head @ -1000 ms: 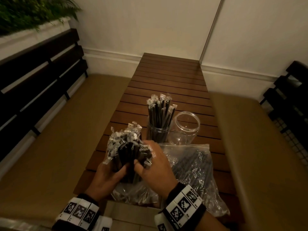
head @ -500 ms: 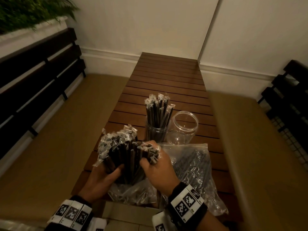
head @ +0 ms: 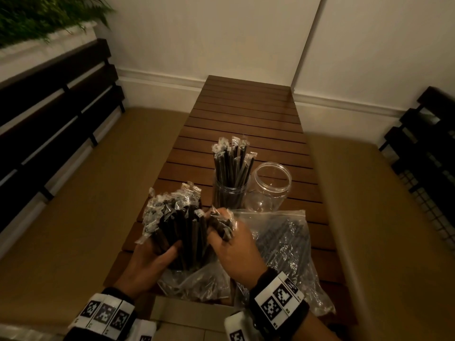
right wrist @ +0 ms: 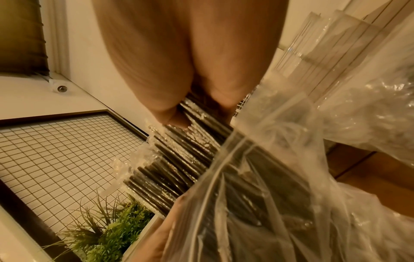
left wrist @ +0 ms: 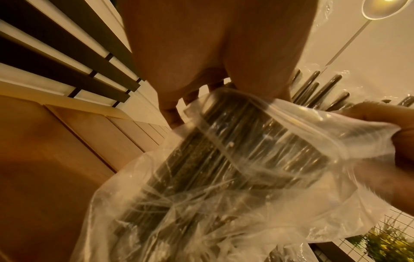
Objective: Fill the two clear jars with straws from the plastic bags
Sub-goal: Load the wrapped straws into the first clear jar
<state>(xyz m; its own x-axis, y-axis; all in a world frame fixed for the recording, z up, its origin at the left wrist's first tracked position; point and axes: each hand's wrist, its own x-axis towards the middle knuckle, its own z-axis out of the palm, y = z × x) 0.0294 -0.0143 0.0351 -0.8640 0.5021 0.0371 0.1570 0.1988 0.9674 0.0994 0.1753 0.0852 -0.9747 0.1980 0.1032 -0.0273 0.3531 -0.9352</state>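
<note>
My left hand (head: pixel 157 254) grips a thick bundle of black wrapped straws (head: pixel 182 230) that stands half out of a clear plastic bag (head: pixel 197 281) at the table's near end. My right hand (head: pixel 229 237) curls round a smaller bunch of straws (head: pixel 221 223) at the bundle's right side. Behind them a clear jar (head: pixel 229 195) holds several upright straws, and an empty clear jar (head: pixel 270 185) stands to its right. A second bag of straws (head: pixel 290 244) lies under my right wrist. In the wrist views the straws (left wrist: pixel 235 150) (right wrist: pixel 179 159) run through crumpled bag plastic.
The slatted wooden table (head: pixel 246 119) runs away toward the wall. Tan cushioned benches (head: pixel 73 193) flank it on both sides, with dark slatted backs (head: pixel 49 94). A plant (head: pixel 37 16) sits at the top left.
The bundle has spread wider and tilted left. My right hand has drawn a smaller bunch off its right side, so a gap shows between the two.
</note>
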